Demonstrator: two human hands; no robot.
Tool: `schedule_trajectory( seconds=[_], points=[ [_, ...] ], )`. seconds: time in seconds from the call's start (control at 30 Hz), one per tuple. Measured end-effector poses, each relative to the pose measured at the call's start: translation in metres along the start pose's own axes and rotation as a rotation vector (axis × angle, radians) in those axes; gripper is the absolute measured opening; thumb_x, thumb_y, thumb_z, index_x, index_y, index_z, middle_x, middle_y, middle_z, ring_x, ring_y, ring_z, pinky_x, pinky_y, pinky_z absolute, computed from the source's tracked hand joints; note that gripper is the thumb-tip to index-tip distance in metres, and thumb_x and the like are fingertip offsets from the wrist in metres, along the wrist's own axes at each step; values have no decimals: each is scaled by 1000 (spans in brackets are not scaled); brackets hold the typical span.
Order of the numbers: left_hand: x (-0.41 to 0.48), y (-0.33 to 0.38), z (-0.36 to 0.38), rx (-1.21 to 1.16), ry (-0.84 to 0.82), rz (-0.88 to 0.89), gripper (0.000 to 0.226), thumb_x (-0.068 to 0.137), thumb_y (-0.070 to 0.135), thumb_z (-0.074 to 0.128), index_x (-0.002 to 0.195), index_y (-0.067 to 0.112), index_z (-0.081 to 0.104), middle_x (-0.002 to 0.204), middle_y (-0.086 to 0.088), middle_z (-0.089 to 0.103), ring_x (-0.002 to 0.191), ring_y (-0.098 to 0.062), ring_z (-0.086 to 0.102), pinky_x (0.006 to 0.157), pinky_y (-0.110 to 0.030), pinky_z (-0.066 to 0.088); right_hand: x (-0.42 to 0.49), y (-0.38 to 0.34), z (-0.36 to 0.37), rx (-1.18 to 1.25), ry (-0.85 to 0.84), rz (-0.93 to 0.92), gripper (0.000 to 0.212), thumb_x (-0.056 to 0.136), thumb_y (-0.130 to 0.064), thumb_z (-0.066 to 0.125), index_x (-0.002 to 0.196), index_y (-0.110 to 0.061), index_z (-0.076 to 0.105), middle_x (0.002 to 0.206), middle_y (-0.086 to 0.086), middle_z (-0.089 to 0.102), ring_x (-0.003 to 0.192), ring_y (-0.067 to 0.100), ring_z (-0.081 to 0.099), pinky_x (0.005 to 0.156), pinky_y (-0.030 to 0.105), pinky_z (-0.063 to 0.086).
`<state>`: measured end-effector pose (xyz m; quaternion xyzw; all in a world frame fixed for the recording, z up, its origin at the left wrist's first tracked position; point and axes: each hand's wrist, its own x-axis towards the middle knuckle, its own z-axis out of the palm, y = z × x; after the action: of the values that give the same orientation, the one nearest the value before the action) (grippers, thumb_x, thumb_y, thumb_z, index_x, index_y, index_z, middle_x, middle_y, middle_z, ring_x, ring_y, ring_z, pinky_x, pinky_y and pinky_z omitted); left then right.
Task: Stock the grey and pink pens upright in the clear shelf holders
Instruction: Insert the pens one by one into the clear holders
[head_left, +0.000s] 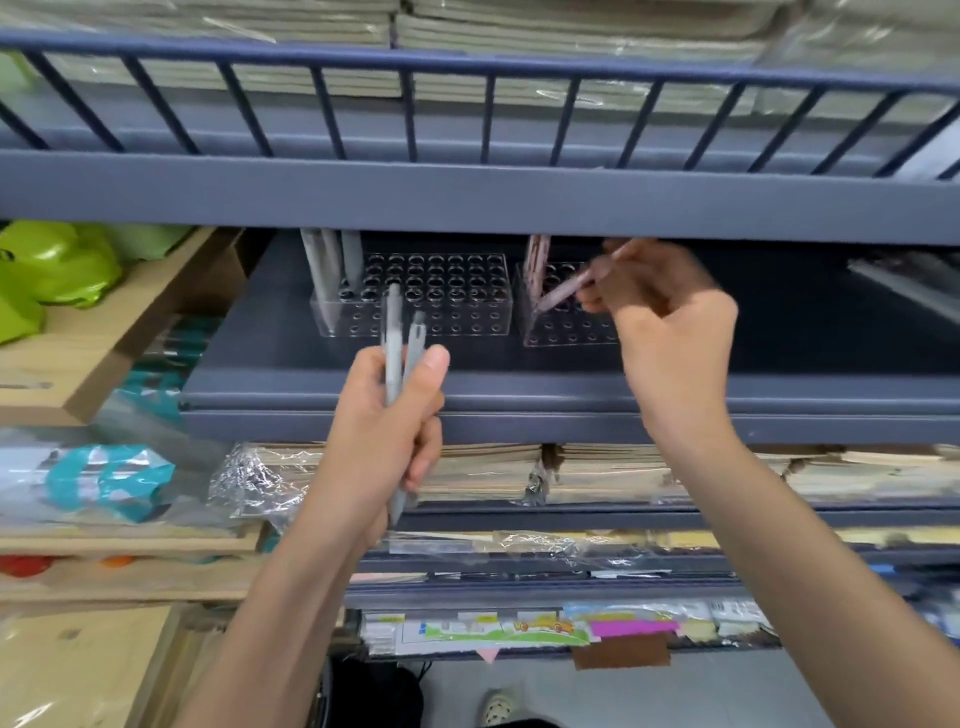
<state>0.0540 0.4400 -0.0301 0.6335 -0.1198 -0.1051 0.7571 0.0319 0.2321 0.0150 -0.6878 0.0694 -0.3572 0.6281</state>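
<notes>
Two clear holders with rows of round holes stand on the dark blue shelf. In the left holder, a few grey pens stand upright at its left end. The right holder has pink pens upright at its left end. My left hand grips two grey pens in front of the shelf edge, below the left holder. My right hand holds a pink pen tilted, its tip low over the right holder's holes. That hand hides the holder's right part.
An upper shelf with a barred rail hangs low over the holders, leaving a narrow gap. Wrapped paper stacks lie below. Green items and wooden shelving sit at the left. A shoe shows on the floor.
</notes>
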Motion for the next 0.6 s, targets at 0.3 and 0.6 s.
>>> schedule_trajectory(
  seconds=[0.3, 0.6],
  points=[
    [2, -3, 8, -224, 25, -76, 20, 86, 33, 47, 89, 14, 52, 61, -1, 45, 36, -14, 30, 33, -21, 26, 29, 7, 8, -477, -180, -102, 7, 91, -18, 67, 84, -20, 66, 73, -18, 70, 78, 12, 71, 86, 40, 55],
    [5, -7, 10, -125, 105, -33, 24, 106, 27, 46, 98, 16, 65, 70, 3, 55, 41, -13, 40, 37, -22, 33, 46, -1, 19, -973, -314, -129, 37, 93, -35, 62, 61, -27, 46, 79, -6, 73, 91, 26, 67, 80, 24, 44]
  ],
)
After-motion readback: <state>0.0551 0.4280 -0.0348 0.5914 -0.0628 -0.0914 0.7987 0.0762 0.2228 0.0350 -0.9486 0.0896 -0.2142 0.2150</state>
